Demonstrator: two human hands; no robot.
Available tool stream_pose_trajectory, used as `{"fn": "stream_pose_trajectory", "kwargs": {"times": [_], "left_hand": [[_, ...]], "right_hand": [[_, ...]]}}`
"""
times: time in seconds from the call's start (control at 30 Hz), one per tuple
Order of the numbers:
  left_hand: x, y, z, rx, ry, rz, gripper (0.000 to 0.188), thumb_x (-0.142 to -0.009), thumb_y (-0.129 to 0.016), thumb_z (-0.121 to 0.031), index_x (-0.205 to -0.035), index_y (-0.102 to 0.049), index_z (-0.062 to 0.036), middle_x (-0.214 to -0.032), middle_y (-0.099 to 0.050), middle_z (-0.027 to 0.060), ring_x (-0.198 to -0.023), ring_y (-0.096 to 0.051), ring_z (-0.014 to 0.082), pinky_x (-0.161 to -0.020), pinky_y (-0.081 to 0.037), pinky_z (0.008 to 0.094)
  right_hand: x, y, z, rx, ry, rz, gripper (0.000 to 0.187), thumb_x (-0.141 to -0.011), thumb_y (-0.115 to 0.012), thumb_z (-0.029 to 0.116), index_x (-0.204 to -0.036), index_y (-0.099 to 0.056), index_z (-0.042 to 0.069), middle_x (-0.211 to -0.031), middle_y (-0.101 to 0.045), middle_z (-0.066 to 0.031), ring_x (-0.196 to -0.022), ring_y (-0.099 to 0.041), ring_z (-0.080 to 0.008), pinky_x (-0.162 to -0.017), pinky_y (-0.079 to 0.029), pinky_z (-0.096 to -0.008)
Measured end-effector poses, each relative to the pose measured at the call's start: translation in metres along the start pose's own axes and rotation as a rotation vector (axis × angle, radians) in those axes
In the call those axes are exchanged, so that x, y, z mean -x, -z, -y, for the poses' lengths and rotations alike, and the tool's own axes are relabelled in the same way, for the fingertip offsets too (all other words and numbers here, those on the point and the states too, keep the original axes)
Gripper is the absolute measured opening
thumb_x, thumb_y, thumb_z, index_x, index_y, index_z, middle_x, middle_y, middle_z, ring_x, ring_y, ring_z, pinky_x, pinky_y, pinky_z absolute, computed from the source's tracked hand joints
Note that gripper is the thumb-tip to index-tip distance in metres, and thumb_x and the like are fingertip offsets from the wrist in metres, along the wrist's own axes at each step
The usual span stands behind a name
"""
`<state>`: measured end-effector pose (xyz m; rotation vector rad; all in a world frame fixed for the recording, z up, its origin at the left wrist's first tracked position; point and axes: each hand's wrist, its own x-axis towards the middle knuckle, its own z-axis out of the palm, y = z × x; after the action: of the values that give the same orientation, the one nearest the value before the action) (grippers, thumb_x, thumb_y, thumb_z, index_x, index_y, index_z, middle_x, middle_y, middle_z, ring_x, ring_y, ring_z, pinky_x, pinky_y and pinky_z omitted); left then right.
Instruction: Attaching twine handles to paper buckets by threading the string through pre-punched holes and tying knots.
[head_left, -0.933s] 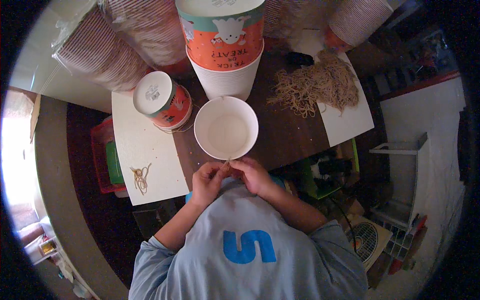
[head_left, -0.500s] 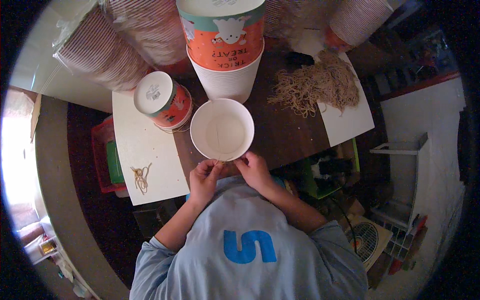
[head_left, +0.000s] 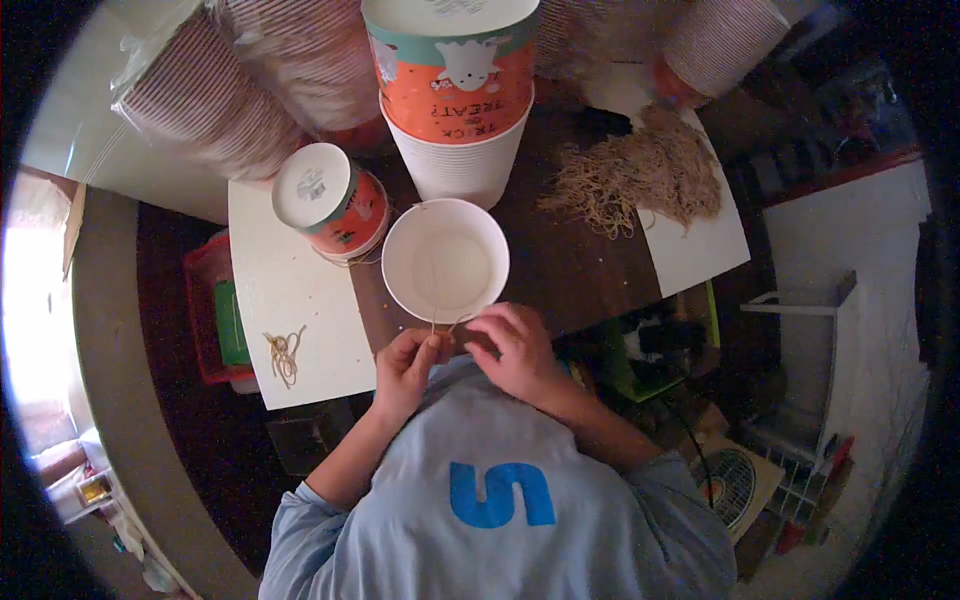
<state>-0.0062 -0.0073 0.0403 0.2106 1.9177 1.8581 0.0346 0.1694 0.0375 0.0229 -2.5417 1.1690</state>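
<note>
A white paper bucket (head_left: 447, 262) lies in front of me, its open mouth showing the pale inside. A thin tan cord (head_left: 434, 318) runs inside it and comes over the near rim. My left hand (head_left: 405, 365) pinches this cord between thumb and forefinger just below the rim. Beside it, my right hand (head_left: 518, 352) has its thumb and forefinger apart, close to a short length of the cord at the near rim; no grip on it shows. Where the cord meets the bucket wall is too small to make out.
Upside-down orange and green buckets (head_left: 450, 75) are stacked behind. A shorter upturned stack (head_left: 350, 215) stands left, with cords at its base. A loose cord bundle (head_left: 284, 357) lies on the white board. Tangled cords (head_left: 650, 170) heap at right; wrapped bucket stacks (head_left: 200, 95) line the back.
My right hand has come off the rim and its fingers have spread. My left hand has moved slightly down from the rim, with the cord in its pinch.
</note>
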Motion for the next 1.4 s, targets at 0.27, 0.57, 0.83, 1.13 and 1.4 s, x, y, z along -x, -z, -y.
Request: {"fn": "stream_pose_trajectory", "kwargs": {"times": [0.27, 0.57, 0.83, 1.13, 1.4], "left_hand": [[0.007, -0.005, -0.022, -0.079, -0.098, 0.021, 0.015, -0.091, -0.050, -0.010, -0.082, -0.055, 0.0009, -0.077, -0.054, 0.0020, -0.069, -0.049, 0.0075, -0.066, -0.044, 0.0222], [0.001, -0.004, -0.060, 0.370, -0.118, 0.121, 0.015, -0.086, -0.045, -0.003, -0.078, -0.057, 0.0012, -0.077, -0.053, 0.0047, -0.069, -0.050, 0.0112, -0.066, -0.044, 0.0251], [-0.002, 0.014, -0.054, -0.001, -0.122, 0.355, 0.010, -0.078, -0.051, -0.002, -0.075, -0.059, 0.0014, -0.075, -0.055, 0.0041, -0.068, -0.051, 0.0103, -0.062, -0.041, 0.0238], [0.017, 0.048, -0.052, -0.125, -0.023, 0.129, 0.027, -0.085, -0.057, -0.020, -0.101, -0.058, 0.0011, -0.083, -0.058, 0.0044, -0.075, -0.054, 0.0117, -0.066, -0.045, 0.0273], [0.013, 0.083, -0.041, 0.239, -0.036, -0.088, 0.069, -0.087, -0.046, -0.049, -0.132, -0.031, 0.0002, -0.127, -0.043, 0.0122, -0.117, -0.041, 0.0210, -0.098, -0.032, 0.0343]], "right_hand": [[-0.007, -0.019, -0.006, -0.065, 0.330, 0.006, 0.020, -0.063, -0.068, 0.011, -0.083, -0.061, 0.011, -0.091, -0.059, -0.0031, -0.088, -0.054, -0.0231, -0.082, -0.040, -0.0386], [-0.011, -0.012, 0.000, 0.054, 0.135, 0.166, 0.011, -0.067, -0.066, 0.018, -0.074, -0.060, 0.012, -0.081, -0.059, -0.0048, -0.080, -0.056, -0.0260, -0.077, -0.039, -0.0425], [-0.042, 0.018, -0.008, 0.234, -0.029, 0.387, 0.039, -0.065, -0.071, 0.017, -0.099, -0.058, 0.008, -0.099, -0.057, -0.0129, -0.088, -0.056, -0.0320, -0.079, -0.043, -0.0437], [-0.094, 0.018, -0.037, 0.444, -0.319, 0.516, 0.021, -0.078, -0.054, 0.022, -0.090, -0.059, 0.005, -0.089, -0.061, -0.0203, -0.087, -0.059, -0.0354, -0.073, -0.047, -0.0446], [-0.070, 0.022, 0.033, -0.099, 0.334, 0.183, 0.062, -0.070, -0.052, -0.003, -0.130, -0.039, 0.003, -0.130, -0.043, -0.0164, -0.118, -0.044, -0.0331, -0.099, -0.035, -0.0397]]}}
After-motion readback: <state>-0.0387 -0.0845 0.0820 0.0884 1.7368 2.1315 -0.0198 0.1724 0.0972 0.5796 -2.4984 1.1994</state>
